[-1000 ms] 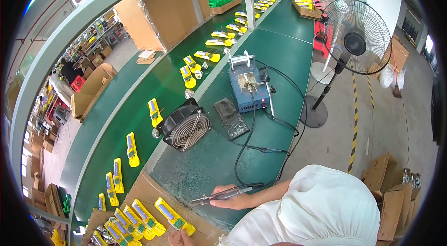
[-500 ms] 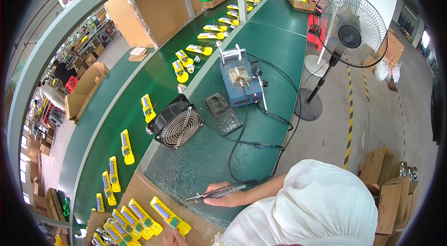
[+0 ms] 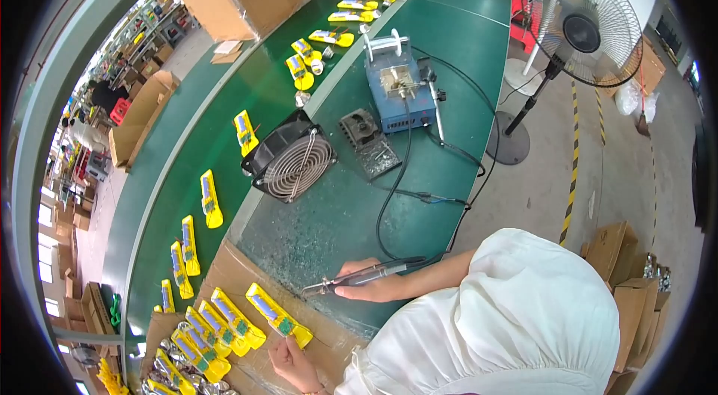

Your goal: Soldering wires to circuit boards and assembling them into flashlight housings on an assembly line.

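Observation:
My right hand (image 3: 372, 282) grips a soldering iron (image 3: 351, 278) with a thin feed tube along it; its tip points left over the near edge of the cardboard. At the bottom, my left hand (image 3: 295, 366) has its fingers curled together at the lower end of a yellow plastic piece (image 3: 262, 304). That piece carries a silver-blue cell and a small green circuit board (image 3: 285, 325). Whatever sits between the left fingertips is too small to make out. Several similar yellow pieces (image 3: 224, 328) lie in a row to its left on the cardboard sheet (image 3: 232, 268).
A blue soldering feeder (image 3: 404, 100) stands ahead, its black cables looping right. Nearer are a black holder (image 3: 370, 144) and a square fan (image 3: 292, 159). Yellow pieces line the green belt (image 3: 161, 193). A pedestal fan (image 3: 582, 32) stands right, cartons (image 3: 636, 298) below it.
My view has tilted down, so the bench appears higher. More of my left hand shows beside the yellow piece. The soldering iron stays in my right hand.

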The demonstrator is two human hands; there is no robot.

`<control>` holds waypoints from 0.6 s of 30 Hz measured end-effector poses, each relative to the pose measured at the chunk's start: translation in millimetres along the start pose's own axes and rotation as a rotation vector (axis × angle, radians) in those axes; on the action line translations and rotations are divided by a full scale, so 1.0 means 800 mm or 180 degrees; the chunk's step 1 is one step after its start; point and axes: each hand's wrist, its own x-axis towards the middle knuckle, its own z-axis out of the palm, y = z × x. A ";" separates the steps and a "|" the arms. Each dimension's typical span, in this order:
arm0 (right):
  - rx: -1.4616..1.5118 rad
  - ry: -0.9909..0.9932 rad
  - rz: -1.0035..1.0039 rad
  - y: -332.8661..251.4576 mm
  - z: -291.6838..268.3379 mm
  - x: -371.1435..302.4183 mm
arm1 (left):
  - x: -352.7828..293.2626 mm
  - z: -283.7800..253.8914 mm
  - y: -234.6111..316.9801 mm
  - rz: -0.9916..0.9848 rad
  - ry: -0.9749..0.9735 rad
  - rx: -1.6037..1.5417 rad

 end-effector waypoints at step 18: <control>0.0014 -0.0042 -0.0056 -0.004 0.004 0.000 | 0.000 -0.009 0.022 0.0143 -0.0092 0.0092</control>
